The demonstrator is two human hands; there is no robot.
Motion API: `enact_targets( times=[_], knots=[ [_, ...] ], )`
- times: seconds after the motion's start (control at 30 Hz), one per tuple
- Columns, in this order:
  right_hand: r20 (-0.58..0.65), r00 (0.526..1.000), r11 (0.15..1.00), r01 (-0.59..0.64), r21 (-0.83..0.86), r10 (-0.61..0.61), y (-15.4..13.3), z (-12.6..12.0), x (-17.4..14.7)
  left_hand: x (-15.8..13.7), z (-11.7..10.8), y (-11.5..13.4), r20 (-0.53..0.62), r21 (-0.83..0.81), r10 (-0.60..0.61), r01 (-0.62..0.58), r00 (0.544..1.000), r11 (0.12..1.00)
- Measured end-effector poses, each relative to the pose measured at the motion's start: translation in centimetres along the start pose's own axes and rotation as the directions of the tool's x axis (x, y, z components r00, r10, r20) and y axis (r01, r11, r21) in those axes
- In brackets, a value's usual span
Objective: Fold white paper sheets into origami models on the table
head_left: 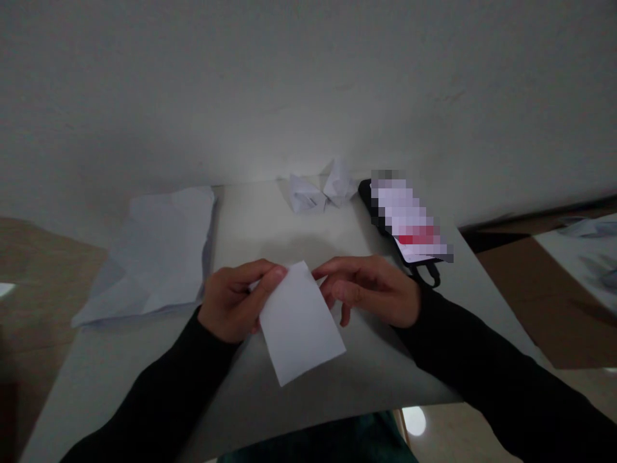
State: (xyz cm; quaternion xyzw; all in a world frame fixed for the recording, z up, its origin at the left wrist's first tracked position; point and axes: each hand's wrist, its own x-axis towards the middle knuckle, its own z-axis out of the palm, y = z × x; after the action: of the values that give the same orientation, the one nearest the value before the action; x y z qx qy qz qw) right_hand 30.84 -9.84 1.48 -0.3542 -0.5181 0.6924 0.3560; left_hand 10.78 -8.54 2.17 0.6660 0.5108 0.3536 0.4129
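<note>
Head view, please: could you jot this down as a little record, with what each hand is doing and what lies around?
Left hand: pinches the sheet, thumb on top
Right hand: at the sheet's right edge, fingers loosely bent; contact unclear
Sheet: white, blank on the visible side
Paper stack: white, on the table's left side
Folded papers: two, white, near the wall
Phone: right side, screen lit but pixelated
Cable: black, at the phone's near end
</note>
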Motion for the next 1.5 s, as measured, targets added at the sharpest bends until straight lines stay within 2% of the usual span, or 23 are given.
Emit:
enact_targets(
  times=[0.07, 0.13, 0.2, 0.27, 0.37, 0.43, 0.5, 0.57, 0.67, 0.77, 0.83, 0.93, 1.0, 1.07, 1.13, 1.23, 1.37, 1.5],
  knots=[
    [-0.018, 0.999, 0.993, 0.043, -0.109, -0.045, 0.0, 0.2, 0.0, -0.1, 0.2, -0.3, 0.228, -0.007, 0.002, -0.001, 0.974, 1.000],
    [-0.023, 0.995, 0.959, 0.092, -0.268, -0.101, 0.2, 0.5, -0.1, -0.2, 0.3, -0.6, 0.408, -0.014, 0.015, -0.010, 0.913, 1.000],
    [0.021, 0.984, 0.896, 0.171, -0.410, -0.178, 0.4, 0.8, -0.1, -0.2, 0.4, -0.8, 0.508, -0.023, 0.031, -0.022, 0.861, 1.000],
    [0.046, 0.964, 0.828, 0.250, -0.502, -0.263, 0.7, 1.1, -0.1, -0.1, 0.5, -0.8, 0.539, -0.022, 0.037, -0.031, 0.841, 0.999],
    [-0.058, 0.931, 0.769, 0.261, -0.583, -0.360, 1.1, 1.4, -0.1, -0.1, 0.7, -0.8, 0.493, 0.033, 0.062, -0.090, 0.868, 0.995],
    [-0.157, 0.921, 0.795, 0.212, -0.568, -0.357, 1.3, 1.6, -0.1, 0.0, 0.8, -0.8, 0.435, 0.095, 0.116, -0.174, 0.893, 0.980],
    [-0.188, 0.948, 0.869, 0.142, -0.474, -0.257, 1.5, 1.6, -0.1, -0.1, 0.8, -0.7, 0.387, 0.156, 0.161, -0.236, 0.908, 0.959],
    [-0.147, 0.983, 0.938, 0.049, -0.343, -0.105, 1.6, 1.6, -0.1, -0.2, 0.7, -0.6, 0.344, 0.206, 0.146, -0.226, 0.928, 0.952],
    [-0.084, 0.992, 0.974, -0.109, -0.199, 0.094, 1.4, 1.6, -0.3, -0.2, 0.3, -0.6, 0.237, 0.235, 0.046, -0.103, 0.971, 0.967],
    [-0.060, 0.978, 0.957, -0.207, -0.201, 0.199, 1.3, 1.7, -0.5, 0.1, -0.1, -0.8, 0.110, 0.190, -0.022, 0.000, 0.994, 0.982],
    [-0.050, 0.985, 0.952, -0.174, -0.253, 0.167, 1.3, 1.7, -0.5, 0.3, -0.3, -1.0, 0.057, 0.157, -0.021, 0.012, 0.998, 0.988],
    [-0.060, 0.997, 0.917, -0.076, -0.392, 0.057, 1.4, 1.4, -0.4, 0.5, -0.6, -1.0, 0.018, 0.149, 0.048, -0.050, 0.999, 0.988],
    [-0.026, 1.000, 0.852, -0.012, -0.524, -0.002, 1.4, 1.0, -0.3, 0.6, -0.7, -0.9, 0.054, 0.146, 0.102, -0.109, 0.993, 0.983],
    [0.046, 0.998, 0.795, 0.067, -0.603, -0.049, 1.4, 0.5, -0.3, 0.6, -0.7, -0.7, 0.139, 0.140, 0.139, -0.158, 0.980, 0.977],
    [0.112, 0.987, 0.774, 0.158, -0.613, -0.113, 1.4, 0.1, -0.3, 0.5, -0.6, -0.6, 0.205, 0.149, 0.176, -0.208, 0.963, 0.967],
    [0.144, 0.966, 0.756, 0.257, -0.602, -0.214, 1.3, -0.2, -0.1, 0.3, -0.2, -0.7, 0.184, 0.211, 0.241, -0.278, 0.953, 0.937],
    [0.071, 0.975, 0.765, 0.209, -0.609, -0.210, 1.4, 0.2, 0.0, -0.1, 0.0, -0.8, 0.119, 0.318, 0.341, -0.361, 0.933, 0.877],
    [0.035, 0.970, 0.741, 0.206, -0.640, -0.240, 1.9, 0.9, 0.0, -0.7, 0.1, -1.0, 0.174, 0.411, 0.484, -0.510, 0.858, 0.755]
  ],
)
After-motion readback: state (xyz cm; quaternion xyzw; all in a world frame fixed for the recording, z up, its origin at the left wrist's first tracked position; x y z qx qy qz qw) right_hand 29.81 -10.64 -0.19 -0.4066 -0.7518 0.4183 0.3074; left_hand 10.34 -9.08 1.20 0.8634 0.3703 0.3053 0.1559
